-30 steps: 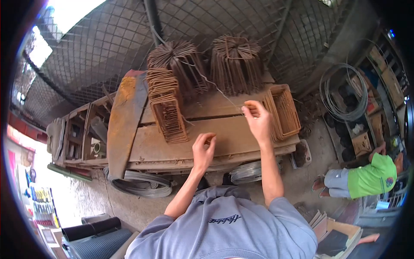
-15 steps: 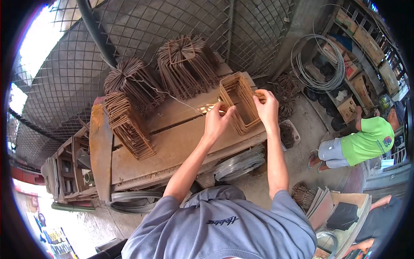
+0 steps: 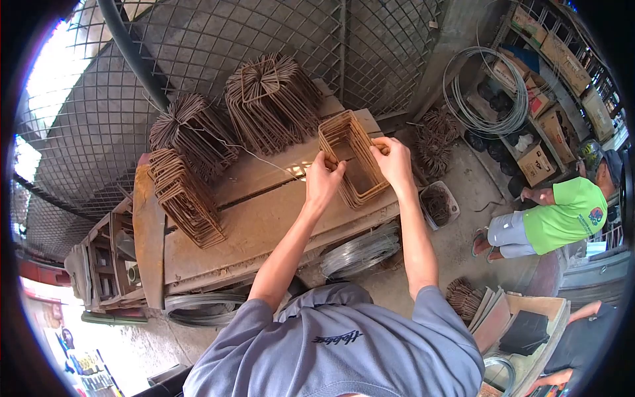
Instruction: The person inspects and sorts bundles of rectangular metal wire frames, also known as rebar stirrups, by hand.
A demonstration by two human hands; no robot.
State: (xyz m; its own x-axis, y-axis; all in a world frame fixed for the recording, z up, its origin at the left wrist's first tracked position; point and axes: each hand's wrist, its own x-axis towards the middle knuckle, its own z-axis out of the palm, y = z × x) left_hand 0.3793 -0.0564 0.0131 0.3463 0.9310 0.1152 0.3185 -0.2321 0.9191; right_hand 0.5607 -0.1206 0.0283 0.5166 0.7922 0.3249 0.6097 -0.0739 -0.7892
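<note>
A bundle of rusty rectangular wire frames (image 3: pixel 365 184) stands at the right end of the wooden bench (image 3: pixel 264 215). My left hand (image 3: pixel 324 177) is closed on the bundle's left side, fingertips pinched at the rods. On the right side of the same bundle, my right hand (image 3: pixel 393 161) has its fingers and thumb closed round the rods. A similar rusty bundle (image 3: pixel 186 198) lies on the left of the bench. Behind it are two darker bundles, one fanned out (image 3: pixel 198 132) and one larger (image 3: pixel 272 99).
Wire mesh (image 3: pixel 264 26) rises behind the bench. Wire coils (image 3: pixel 362 255) lie below its front edge. A white bucket (image 3: pixel 439 205) stands on the floor to the right. A person in a green shirt (image 3: pixel 569 215) is near shelves at the far right; another person's arm shows below.
The view has shifted slightly, so the bench and bundles appear further left. Both hands remain on the same bundle. The person in green has moved an arm.
</note>
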